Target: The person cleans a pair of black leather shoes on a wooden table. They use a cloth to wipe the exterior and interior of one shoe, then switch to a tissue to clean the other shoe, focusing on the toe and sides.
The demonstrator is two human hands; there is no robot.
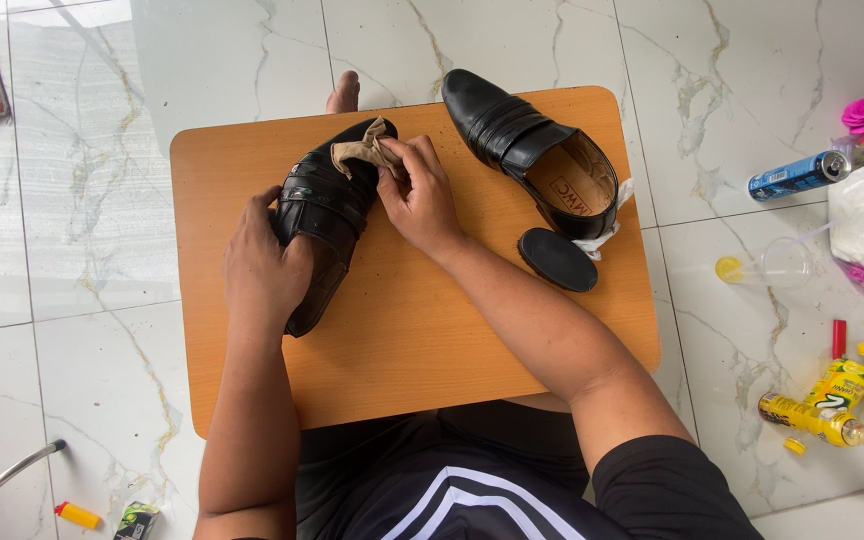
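We saw both forearms bare to the wrists, with no watch, ring or glove on the left hand [264,268] or the right hand [420,196]. A short black sleeve [667,485] covered the right upper arm. Black shorts [452,490] carried white diagonal stripes across the lap.

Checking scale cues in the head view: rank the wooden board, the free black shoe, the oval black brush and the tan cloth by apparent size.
1. wooden board
2. free black shoe
3. oval black brush
4. tan cloth, bunched in the right hand; close to the brush, so that order is unsure.
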